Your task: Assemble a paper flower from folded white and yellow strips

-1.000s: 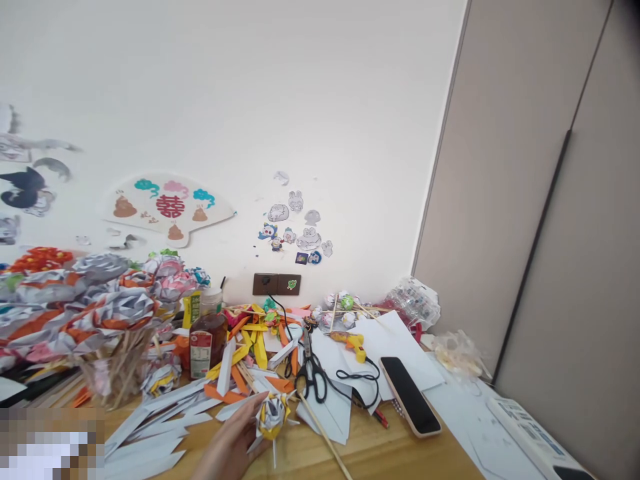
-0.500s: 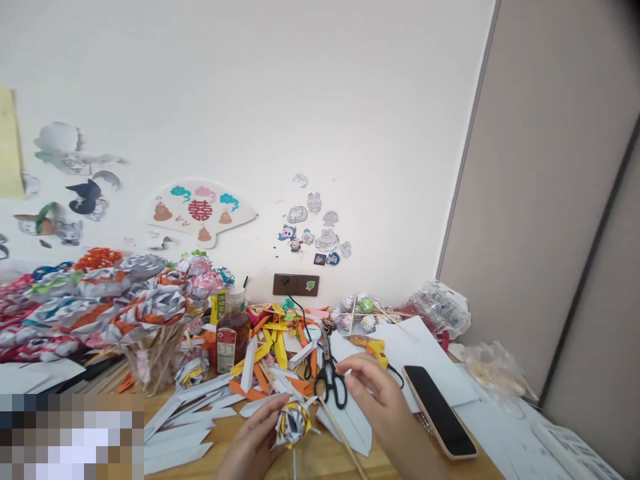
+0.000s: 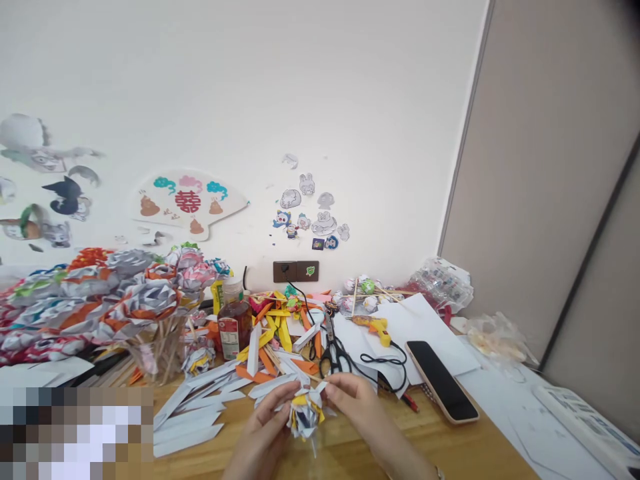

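A folded paper flower (image 3: 306,411) in white, yellow and dark print sits between both my hands low in the middle of the view, above the wooden table (image 3: 350,450). My left hand (image 3: 263,433) grips its left side with thumb and fingers. My right hand (image 3: 357,403) pinches its right side and upper petals. A thin stick seems to hang below the flower, blurred. Just behind my hands lie black-handled scissors (image 3: 334,357) and a heap of folded white, orange and yellow paper strips (image 3: 265,350).
A phone (image 3: 440,380) lies face up at the right on white sheets. A yellow glue gun (image 3: 373,327) with a black cord is behind the scissors. A cup of paper flowers on sticks (image 3: 150,313) stands left, beside a brown bottle (image 3: 234,327). Folded white strips (image 3: 190,420) lie at the left.
The view has shifted left and down. My right hand came in from the right and now pinches the flower together with my left hand, which lifted it off the table.
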Action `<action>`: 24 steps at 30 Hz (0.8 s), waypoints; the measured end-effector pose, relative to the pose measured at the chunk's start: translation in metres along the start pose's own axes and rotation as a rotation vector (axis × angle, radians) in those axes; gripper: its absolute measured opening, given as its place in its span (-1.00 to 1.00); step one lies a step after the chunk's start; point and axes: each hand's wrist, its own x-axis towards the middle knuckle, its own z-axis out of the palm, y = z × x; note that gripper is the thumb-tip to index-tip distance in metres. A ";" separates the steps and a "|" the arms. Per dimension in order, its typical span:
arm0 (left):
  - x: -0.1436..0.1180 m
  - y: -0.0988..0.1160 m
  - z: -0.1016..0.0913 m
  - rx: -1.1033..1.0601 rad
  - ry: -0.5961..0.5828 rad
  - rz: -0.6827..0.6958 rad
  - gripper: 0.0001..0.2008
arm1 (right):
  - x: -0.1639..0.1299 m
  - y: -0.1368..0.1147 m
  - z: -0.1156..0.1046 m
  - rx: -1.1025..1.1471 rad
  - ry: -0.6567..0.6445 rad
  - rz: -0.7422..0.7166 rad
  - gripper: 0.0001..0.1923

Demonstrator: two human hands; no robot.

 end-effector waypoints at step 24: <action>0.015 -0.002 -0.012 0.236 0.104 0.114 -0.64 | -0.003 0.020 0.010 -0.261 0.182 -0.018 -0.88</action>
